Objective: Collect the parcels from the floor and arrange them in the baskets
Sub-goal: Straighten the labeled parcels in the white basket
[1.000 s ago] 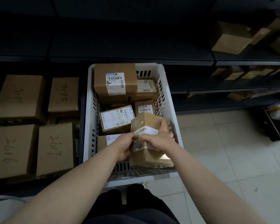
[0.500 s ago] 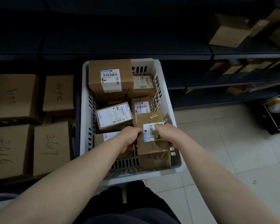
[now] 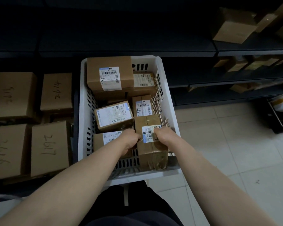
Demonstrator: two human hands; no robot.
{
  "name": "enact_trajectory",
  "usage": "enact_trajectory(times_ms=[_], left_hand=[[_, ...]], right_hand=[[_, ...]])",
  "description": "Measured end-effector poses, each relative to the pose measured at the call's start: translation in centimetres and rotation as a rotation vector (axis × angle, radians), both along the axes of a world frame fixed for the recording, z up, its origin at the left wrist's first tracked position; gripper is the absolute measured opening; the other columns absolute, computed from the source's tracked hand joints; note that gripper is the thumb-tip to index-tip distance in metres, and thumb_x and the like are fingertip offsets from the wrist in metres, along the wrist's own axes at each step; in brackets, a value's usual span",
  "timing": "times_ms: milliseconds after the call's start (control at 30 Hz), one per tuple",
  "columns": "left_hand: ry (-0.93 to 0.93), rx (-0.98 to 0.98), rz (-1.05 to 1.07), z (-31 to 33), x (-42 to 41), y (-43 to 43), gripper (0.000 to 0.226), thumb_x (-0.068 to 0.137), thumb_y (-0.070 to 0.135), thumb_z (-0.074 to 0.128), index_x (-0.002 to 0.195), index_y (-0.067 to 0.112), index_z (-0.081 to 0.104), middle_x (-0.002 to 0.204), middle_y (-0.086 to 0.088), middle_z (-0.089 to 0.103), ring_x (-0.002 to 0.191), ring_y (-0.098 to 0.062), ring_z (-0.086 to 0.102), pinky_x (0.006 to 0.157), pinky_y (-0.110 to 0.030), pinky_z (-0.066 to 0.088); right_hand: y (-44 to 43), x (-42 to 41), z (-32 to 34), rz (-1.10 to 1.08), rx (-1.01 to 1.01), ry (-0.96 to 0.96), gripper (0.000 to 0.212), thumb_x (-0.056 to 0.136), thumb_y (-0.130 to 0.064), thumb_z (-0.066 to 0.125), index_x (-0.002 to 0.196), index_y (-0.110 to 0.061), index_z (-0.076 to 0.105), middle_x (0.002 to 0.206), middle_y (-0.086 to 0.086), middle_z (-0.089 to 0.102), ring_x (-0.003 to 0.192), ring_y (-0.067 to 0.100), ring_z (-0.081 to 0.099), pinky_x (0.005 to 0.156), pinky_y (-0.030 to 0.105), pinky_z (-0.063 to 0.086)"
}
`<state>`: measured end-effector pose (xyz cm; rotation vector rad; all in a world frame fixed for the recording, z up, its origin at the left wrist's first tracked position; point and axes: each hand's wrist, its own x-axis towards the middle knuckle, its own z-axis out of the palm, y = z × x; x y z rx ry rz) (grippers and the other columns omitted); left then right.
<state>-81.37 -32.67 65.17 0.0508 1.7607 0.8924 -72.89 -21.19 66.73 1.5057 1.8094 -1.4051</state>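
Now L hand point(image 3: 129, 141), R hand point(image 3: 163, 136) round parcel point(image 3: 151, 154)

One basket point(image 3: 83, 101), six parcels point(image 3: 108, 74), four numbered boxes point(image 3: 51, 149).

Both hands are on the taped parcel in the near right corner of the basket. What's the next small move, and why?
Probably let go and lift both hands clear. The left hand and right hand grip the taped parcel from either side, and it looks seated in the near right corner of the white basket, in line with the labelled parcel beyond it.
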Motion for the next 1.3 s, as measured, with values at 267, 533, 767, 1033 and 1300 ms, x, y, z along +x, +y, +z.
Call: enact_trajectory(times_ms=[267,533,767,1033,1300], left_hand=[[0.076,0.051,-0.008,-0.5,0.4,-0.3,0.029,0.096,0.018,0.054,0.123,0.01,0.062,0.118,-0.006,0.067,0.1,-0.017,0.064,0.074,-0.023,0.051],[0.079,0.141,-0.045,-0.8,1.2,-1.4,0.033,0.094,0.013,0.059,0.126,0.018,0.062,0.121,0.001,0.066,0.108,-0.013,0.061,0.09,-0.024,0.048],[0.067,0.128,-0.029,-1.1,1.7,-1.6,0.038,0.093,0.007,0.06,0.13,0.016,0.057,0.124,0.001,0.062,0.114,-0.014,0.056,0.092,-0.024,0.045],[0.025,0.091,0.006,-0.8,1.9,-1.3,0.045,0.089,0.006,0.063,0.133,0.015,0.055,0.125,-0.004,0.065,0.108,-0.018,0.061,0.088,-0.028,0.051],[0.067,0.178,-0.086,1.8,-0.9,-0.2,0.035,0.091,0.004,0.058,0.124,0.016,0.062,0.107,-0.004,0.068,0.071,-0.009,0.061,0.056,-0.014,0.047]], right_hand=[[-0.2,1.5,-0.9,-0.007,0.041,0.158,0.026,0.099,-0.018,0.038,0.118,-0.016,0.056,0.114,0.004,0.065,0.099,0.018,0.061,0.079,0.03,0.049],[-0.7,2.9,-0.9,0.033,0.153,0.256,0.02,0.099,-0.013,0.038,0.114,-0.017,0.05,0.114,0.004,0.064,0.098,0.017,0.06,0.071,0.024,0.045],[-1.8,3.5,-2.1,0.085,0.268,0.205,0.032,0.1,-0.021,0.037,0.129,-0.013,0.047,0.114,0.003,0.062,0.091,0.019,0.059,0.072,0.027,0.042],[-1.7,2.9,-1.1,0.148,0.261,0.167,0.028,0.102,-0.017,0.035,0.127,-0.005,0.043,0.114,0.008,0.058,0.087,0.016,0.052,0.056,0.017,0.039],[-0.5,1.0,0.1,-0.066,0.135,0.135,0.08,0.068,-0.052,0.075,0.131,-0.014,0.045,0.111,0.0,0.06,0.094,0.016,0.06,0.077,0.028,0.048]])
